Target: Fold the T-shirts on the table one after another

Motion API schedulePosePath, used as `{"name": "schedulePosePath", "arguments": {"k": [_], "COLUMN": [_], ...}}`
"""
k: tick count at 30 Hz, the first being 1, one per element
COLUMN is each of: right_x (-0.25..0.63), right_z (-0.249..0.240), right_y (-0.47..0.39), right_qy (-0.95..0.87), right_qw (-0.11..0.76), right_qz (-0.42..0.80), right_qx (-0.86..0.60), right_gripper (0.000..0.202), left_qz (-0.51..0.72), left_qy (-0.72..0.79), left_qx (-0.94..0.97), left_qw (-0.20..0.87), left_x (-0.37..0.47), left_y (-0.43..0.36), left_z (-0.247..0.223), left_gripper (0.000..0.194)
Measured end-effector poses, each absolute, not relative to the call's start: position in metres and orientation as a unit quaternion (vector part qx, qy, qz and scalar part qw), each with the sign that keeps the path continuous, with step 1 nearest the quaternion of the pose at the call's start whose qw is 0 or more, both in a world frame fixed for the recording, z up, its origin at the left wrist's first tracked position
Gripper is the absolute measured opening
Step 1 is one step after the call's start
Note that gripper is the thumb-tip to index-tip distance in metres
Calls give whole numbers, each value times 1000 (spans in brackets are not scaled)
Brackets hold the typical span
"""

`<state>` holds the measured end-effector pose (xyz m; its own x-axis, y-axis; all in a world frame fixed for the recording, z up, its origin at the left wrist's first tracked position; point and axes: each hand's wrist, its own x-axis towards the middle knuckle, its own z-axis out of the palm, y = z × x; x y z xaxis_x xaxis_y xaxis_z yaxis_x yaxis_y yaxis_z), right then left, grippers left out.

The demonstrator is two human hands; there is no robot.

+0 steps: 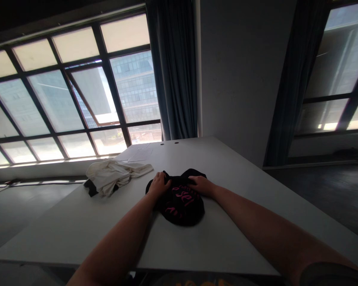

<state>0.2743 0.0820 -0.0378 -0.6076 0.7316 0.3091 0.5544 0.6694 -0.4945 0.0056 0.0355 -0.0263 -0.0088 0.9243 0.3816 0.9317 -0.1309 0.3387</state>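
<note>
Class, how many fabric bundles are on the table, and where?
2: a black bundle with pink lettering under the left hand and right hand, and a cream bundle to its left. Others may be hidden underneath.

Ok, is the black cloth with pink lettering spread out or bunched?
Bunched: the black cloth forms a rounded heap, with the left hand and right hand on it.

Pink lettering (pixel 187 198) on black cloth (pixel 183 217): distorted by folds, wording illegible. Right hand (pixel 203 186): fingertips indistinct. White cloth (pixel 106 175), towards worktop's (pixel 226 161) left edge: bunched, outline obscured. Dark spots (pixel 176 142) near far edge: too small to identify. Right sleeve (pixel 328 275): cut off below.
</note>
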Motion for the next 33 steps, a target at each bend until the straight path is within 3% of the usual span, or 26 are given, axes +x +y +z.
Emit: {"name": "schedulePosePath", "arguments": {"k": [7, 16, 26, 33], "right_x": [272, 275, 274, 282], "right_z": [-34, -34, -42, -41], "right_y": [78, 78, 89, 99], "right_qy": [-878, -876, -891, -870], "right_qw": [251, 252, 254, 223], "right_qz": [183, 194, 137, 91], "right_qx": [-364, -362, -350, -430], "right_gripper": [30, 29, 23, 24], "left_qz": [-292, -239, -308, -342], "left_qy": [-642, -657, -606, -606], "left_qx": [-709, -712, -733, -711], "left_qw": [-12, -57, 14, 102], "left_x": [1, 2, 2, -8], "left_y": [40, 39, 32, 25], "left_z": [-31, -25, -19, -3], "left_gripper": [19, 20, 20, 13]}}
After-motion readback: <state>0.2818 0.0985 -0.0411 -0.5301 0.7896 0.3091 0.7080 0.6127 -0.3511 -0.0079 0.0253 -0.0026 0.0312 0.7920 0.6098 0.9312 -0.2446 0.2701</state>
